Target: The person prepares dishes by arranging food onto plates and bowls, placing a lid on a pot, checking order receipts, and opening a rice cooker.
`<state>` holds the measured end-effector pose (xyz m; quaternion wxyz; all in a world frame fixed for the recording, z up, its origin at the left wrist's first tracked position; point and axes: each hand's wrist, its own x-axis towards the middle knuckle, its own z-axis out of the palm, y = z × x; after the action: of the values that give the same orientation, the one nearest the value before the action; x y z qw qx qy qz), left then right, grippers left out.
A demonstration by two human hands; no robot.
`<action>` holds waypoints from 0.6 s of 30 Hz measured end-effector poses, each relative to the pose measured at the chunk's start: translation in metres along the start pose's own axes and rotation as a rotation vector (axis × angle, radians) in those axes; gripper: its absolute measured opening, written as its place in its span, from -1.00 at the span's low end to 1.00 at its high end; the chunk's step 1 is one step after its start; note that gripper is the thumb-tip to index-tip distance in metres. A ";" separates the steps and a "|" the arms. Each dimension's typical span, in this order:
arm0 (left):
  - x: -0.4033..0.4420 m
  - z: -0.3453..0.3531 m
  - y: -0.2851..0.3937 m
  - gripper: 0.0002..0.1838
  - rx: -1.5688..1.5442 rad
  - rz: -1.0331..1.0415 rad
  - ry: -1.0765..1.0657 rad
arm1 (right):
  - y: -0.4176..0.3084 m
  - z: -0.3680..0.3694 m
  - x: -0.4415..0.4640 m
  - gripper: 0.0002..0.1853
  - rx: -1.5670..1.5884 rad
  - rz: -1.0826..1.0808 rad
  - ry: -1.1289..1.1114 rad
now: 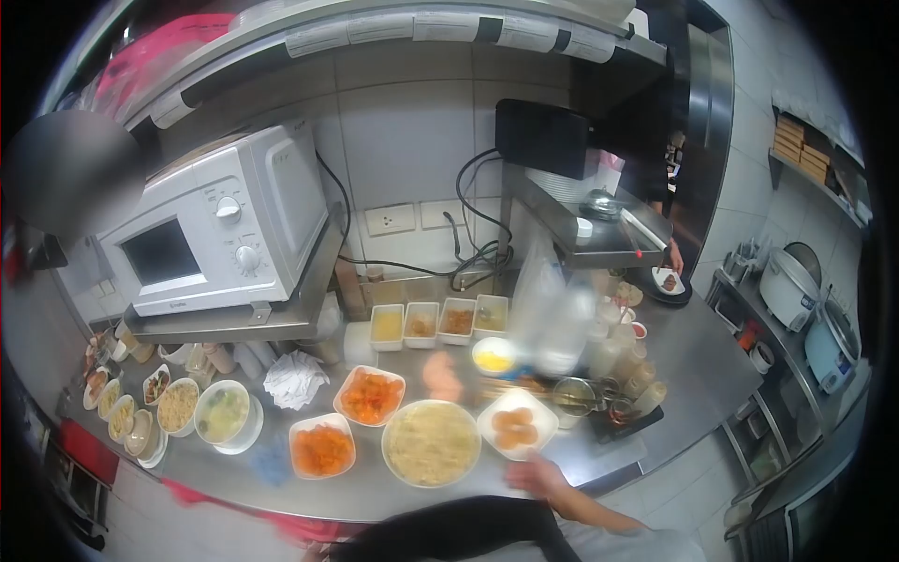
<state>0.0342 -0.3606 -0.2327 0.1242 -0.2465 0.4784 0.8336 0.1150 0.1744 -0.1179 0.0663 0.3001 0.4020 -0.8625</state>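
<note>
My right hand (541,476) reaches in from the lower right, slightly blurred, its fingers apart at the near rim of a white square dish (492,419). Whether it touches that rim I cannot tell. Several round brownish pieces (515,429), perhaps eggs, lie in the dish. To its left stands a large round bowl of pale shredded food (431,443). Farther left are two white bowls of orange chunks (371,394) (323,446). My left hand does not show; a black shape, perhaps clothing, covers the bottom middle.
A white microwave (201,225) sits on a raised shelf at left. Sauce bottles (637,370) crowd the counter's right, beside a blurred clear plastic bag (560,328). Four-sided tubs (421,324) line the wall. Another person's hand (674,255) is near a black plate at far right.
</note>
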 end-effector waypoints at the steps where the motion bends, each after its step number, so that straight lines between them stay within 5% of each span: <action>1: -0.002 0.004 0.002 -0.61 -0.012 0.010 -0.013 | -0.008 0.008 -0.014 -0.67 -0.121 0.047 -0.016; 2: -0.004 0.006 0.003 -0.63 -0.025 0.030 -0.024 | -0.014 0.013 -0.026 -0.69 -0.244 0.096 -0.035; 5: -0.012 0.013 0.015 -0.67 -0.080 0.117 -0.083 | -0.030 0.019 -0.037 -0.74 -1.191 -0.252 -0.251; 7: -0.004 0.011 0.023 -0.67 -0.116 0.164 -0.132 | -0.072 0.040 -0.050 -0.82 -0.955 -0.212 -0.325; 11: 0.059 -0.026 0.028 -0.71 -0.099 0.027 -0.070 | -0.204 0.141 -0.136 -0.82 -1.027 -0.725 -0.344; 12: 0.056 -0.013 0.033 -0.73 -0.103 0.028 -0.009 | -0.229 0.156 -0.142 -0.81 -1.035 -0.892 -0.323; 14: 0.049 -0.010 0.028 -0.75 -0.094 0.003 0.049 | -0.295 0.215 -0.162 -0.82 -1.366 -1.605 -0.402; 16: 0.052 -0.018 0.011 -0.75 -0.066 -0.046 0.036 | -0.344 0.269 -0.166 -0.78 -1.401 -2.025 -0.164; 18: 0.026 -0.009 -0.006 -0.68 -0.065 -0.008 0.092 | -0.404 0.311 -0.147 -0.74 -1.146 -1.984 -0.161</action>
<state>0.0174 -0.3656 -0.2548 0.0972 -0.2905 0.4553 0.8360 -0.0538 0.1973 0.3843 -0.4902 -0.2791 0.7894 -0.2421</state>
